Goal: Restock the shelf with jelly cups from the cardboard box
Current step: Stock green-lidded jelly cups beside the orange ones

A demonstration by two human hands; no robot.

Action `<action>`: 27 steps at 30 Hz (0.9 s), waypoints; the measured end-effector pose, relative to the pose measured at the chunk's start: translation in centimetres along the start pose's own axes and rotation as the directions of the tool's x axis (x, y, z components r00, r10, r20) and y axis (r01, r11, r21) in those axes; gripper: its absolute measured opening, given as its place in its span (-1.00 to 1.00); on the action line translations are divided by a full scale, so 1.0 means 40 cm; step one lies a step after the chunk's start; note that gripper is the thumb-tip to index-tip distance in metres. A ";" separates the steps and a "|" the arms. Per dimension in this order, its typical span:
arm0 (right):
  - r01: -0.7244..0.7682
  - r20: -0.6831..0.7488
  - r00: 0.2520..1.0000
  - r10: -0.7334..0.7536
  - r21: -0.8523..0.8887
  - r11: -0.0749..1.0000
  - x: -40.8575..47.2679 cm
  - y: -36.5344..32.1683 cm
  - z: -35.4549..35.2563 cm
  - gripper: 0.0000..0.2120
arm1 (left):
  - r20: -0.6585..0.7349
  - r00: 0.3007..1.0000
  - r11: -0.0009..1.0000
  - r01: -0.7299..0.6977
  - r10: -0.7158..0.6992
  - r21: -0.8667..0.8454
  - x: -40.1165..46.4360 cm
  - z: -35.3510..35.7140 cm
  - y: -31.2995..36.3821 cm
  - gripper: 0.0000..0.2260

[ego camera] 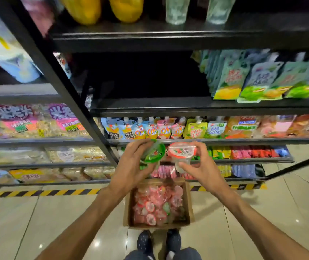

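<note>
Right now I have a jelly cup in each hand, both raised in front of the black shelf (187,107). My left hand (131,166) curls its fingers and thumb round the green-lidded cup (154,153), which is tilted with its lid toward me. My right hand (199,166) grips the red-lidded cup (182,152) from below and from the side, with its lid also turned my way. The two cups sit just beside each other, nearly touching. Below my hands, the open cardboard box (189,205) rests on the tiled floor (56,222) near the shelf's bottom edge, full of more pink and red cups (157,203). My shoes (159,241) stand just behind the box's near edge.
</note>
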State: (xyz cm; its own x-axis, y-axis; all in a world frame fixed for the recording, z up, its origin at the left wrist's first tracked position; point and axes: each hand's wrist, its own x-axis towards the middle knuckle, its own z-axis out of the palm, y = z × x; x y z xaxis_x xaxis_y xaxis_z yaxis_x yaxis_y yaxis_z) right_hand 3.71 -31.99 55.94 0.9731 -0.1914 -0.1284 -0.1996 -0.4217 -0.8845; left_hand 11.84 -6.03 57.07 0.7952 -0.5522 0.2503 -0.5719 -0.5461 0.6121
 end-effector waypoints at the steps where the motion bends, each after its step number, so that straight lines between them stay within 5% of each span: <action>1: 0.016 -0.024 1.000 -0.016 0.014 1.000 -0.005 -0.029 -0.022 -0.38 | -0.009 1.000 0.999 -0.029 0.029 -0.013 0.019 -0.023 0.025 -0.46; 16: 0.258 -0.321 0.909 -0.265 -0.064 0.964 -0.033 -0.446 -0.404 -0.25 | -0.180 0.881 0.896 -0.443 0.437 0.008 0.331 -0.350 0.392 -0.50; 27: 0.376 -0.393 0.832 -0.391 -0.116 0.919 0.044 -0.520 -0.643 -0.42 | -0.217 0.827 0.851 -0.524 0.518 0.036 0.534 -0.340 0.582 -0.48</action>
State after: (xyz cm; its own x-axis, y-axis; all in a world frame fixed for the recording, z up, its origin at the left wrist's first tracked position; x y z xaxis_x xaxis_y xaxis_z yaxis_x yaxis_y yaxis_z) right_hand 6.62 -46.33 85.65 0.8428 -0.3429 0.4149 0.1693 -0.5628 -0.8091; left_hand 18.25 -21.98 86.87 0.4050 -0.6033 0.6870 -0.9106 -0.1981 0.3628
